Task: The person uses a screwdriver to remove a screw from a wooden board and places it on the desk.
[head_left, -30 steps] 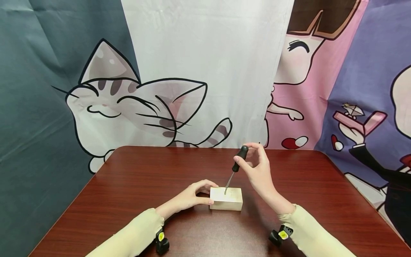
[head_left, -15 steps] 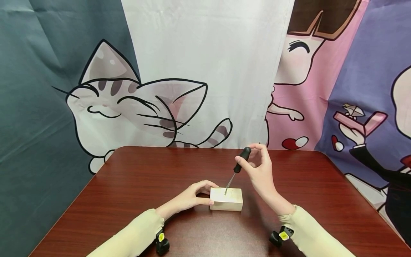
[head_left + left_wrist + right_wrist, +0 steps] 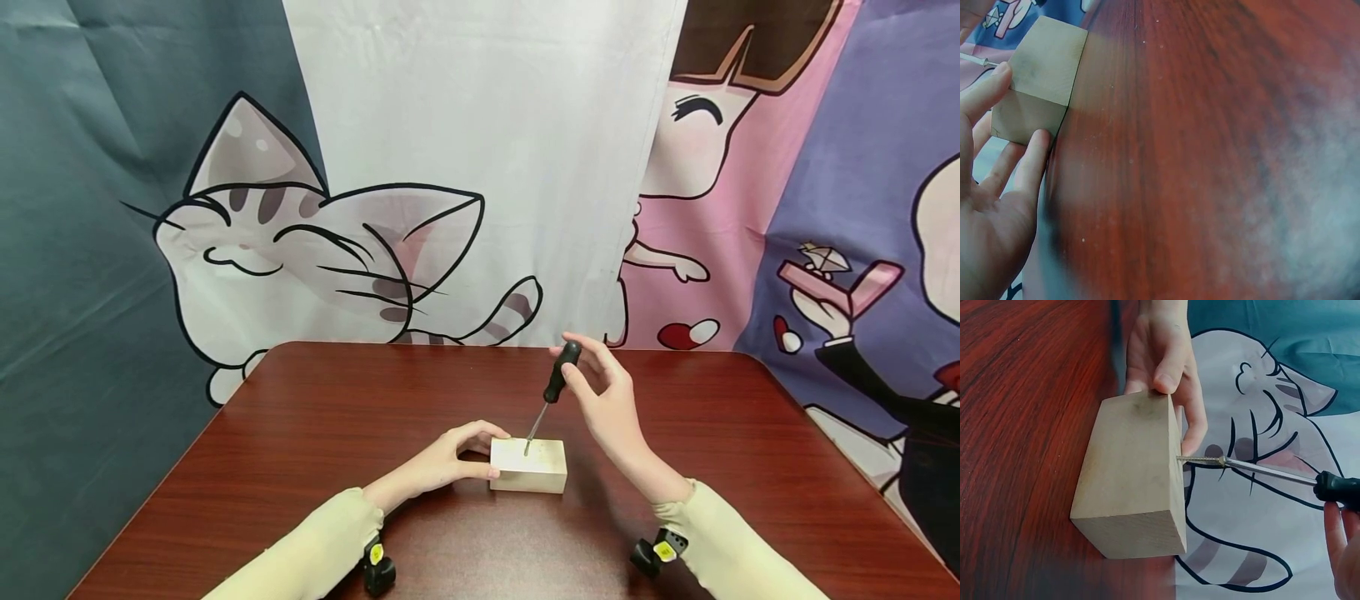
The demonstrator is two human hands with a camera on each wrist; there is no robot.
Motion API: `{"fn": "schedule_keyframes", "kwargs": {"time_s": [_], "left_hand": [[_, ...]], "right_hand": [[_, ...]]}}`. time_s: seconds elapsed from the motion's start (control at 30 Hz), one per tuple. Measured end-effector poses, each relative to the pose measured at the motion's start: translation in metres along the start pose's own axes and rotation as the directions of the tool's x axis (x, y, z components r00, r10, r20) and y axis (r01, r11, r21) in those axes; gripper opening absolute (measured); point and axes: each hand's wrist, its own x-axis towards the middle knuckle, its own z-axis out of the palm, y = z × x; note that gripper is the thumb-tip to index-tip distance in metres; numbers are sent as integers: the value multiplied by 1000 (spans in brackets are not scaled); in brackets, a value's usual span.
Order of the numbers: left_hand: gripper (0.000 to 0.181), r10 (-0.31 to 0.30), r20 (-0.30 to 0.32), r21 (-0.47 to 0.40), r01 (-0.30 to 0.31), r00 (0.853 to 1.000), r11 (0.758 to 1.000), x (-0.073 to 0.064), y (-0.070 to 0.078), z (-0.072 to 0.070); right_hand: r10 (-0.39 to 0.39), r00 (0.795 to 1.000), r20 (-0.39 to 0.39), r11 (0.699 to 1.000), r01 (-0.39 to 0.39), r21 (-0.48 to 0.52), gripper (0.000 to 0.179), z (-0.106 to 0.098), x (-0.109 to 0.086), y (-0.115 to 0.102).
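Note:
A pale wooden block [image 3: 528, 481] lies on the table, its far left end held by my left hand [image 3: 442, 467] with the thumb at the front and fingers behind. In the right wrist view a screw [image 3: 1202, 460] stands part way out of the block's top face. The tip of a black-handled screwdriver [image 3: 563, 372] meets the screw's head, and its shaft leans up to the right. My right hand [image 3: 609, 404] holds the handle between thumb and fingers, with fingertips reaching past its far side. The left wrist view shows left fingertips on the block's end.
The reddish-brown wooden table [image 3: 337, 392] reaches back to a cartoon-printed cloth [image 3: 525, 125] hanging behind it. A small black camera is strapped at each wrist, the left camera [image 3: 378, 571] low over the table and the right camera [image 3: 652, 552] likewise.
My right hand's fingers have shifted round the screwdriver handle, fingertips now past its far left side. The handle swayed slightly right, then back left. The left hand and block stay put.

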Motion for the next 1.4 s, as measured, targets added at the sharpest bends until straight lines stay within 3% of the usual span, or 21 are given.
{"fn": "schedule_keyframes", "kwargs": {"time_s": [0.67, 1.1, 1.4], "left_hand": [[47, -2, 3, 1, 2, 1000, 1000, 0, -1, 0], [48, -2, 3, 3, 2, 1000, 1000, 0, 0, 0], [48, -1, 0, -1, 1, 1000, 1000, 0, 0, 0]], "right_hand": [[-26, 999, -23, 1000, 26, -8, 38, -4, 1, -2], [-6, 1000, -16, 1000, 6, 9, 36, -3, -1, 2], [45, 996, -73, 998, -48, -39, 36, -1, 1, -1]]}}
